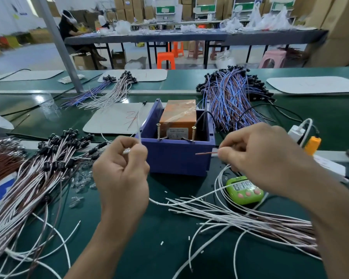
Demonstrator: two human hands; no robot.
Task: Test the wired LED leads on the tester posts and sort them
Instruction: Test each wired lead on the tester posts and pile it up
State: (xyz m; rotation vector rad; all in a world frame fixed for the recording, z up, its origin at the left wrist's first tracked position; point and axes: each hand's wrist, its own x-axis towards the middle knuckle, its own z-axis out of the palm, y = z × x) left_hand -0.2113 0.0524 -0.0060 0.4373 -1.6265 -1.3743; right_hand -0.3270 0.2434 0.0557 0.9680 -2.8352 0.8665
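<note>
Our left hand (121,174) pinches a white lead (139,125) that runs up to a black LED holder (144,102) behind the blue box (177,158). Our right hand (256,158) pinches a brown wire end (205,153) in front of the box wall, below the right screw post (193,133), not touching it. The orange tester (178,115) sits in the box. Lead bundles (48,168) lie on the counter (149,248).

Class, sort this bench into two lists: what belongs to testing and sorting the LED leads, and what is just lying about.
In the job: left hand, right hand, white lead, brown lead end, screw posts, purple tester box, lead pile.
Lying about: green timer, clear bottle.
</note>
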